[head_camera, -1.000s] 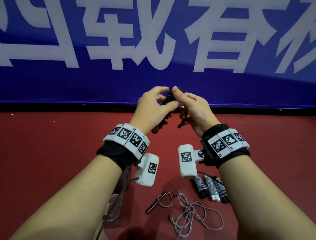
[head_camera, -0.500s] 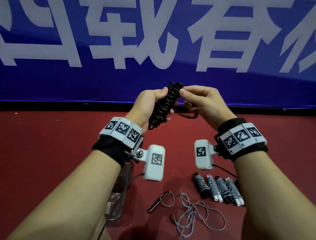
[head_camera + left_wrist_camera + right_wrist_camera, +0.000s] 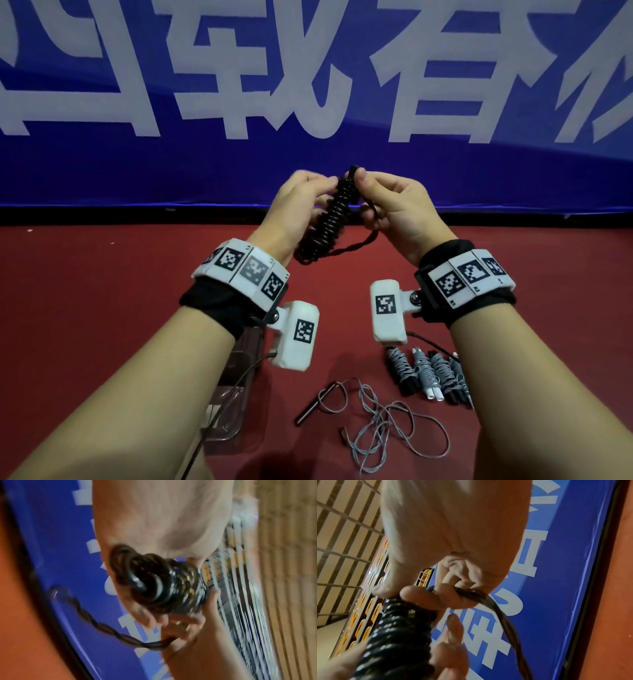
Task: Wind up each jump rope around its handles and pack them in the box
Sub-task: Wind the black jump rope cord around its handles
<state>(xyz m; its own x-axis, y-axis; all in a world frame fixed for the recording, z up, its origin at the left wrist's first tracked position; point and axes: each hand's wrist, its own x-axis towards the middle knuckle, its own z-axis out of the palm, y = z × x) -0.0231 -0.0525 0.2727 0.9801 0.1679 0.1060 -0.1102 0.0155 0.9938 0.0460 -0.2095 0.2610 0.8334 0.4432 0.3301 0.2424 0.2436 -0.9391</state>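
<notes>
We have the black jump rope (image 3: 330, 219) up in the air in front of the blue banner (image 3: 102, 171), well above the red floor (image 3: 85, 291). It is nearly all coiled around its handles, bundle tilted, top end leaning right.

Left hand (image 3: 291, 209) grip: fingers curled round the coiled bundle, thumb side near the top. The left wrist view looks down the bundle's end (image 3: 154, 585); the picture is blurred.

Right hand (image 3: 394, 209) grip: fingertips pinching at the top of the bundle, and a loose twisted tail of rope (image 3: 356, 245) runs from this hand under to the bundle's lower end. In the right wrist view the tail (image 3: 505, 622) passes through the curled fingers (image 3: 453, 577), clenched on it.

On the floor, near edge of view:
- four wound grey jump ropes (image 3: 428, 375) lying side by side just below the right wrist, touching or nearly so
- one unwound grey jump rope (image 3: 380, 425) in a loose tangle left of them, its dark handle (image 3: 313, 404) lying at the tangle's left end
- clear plastic box (image 3: 236, 404) partly hidden under the left forearm; we cannot tell what is in it
</notes>
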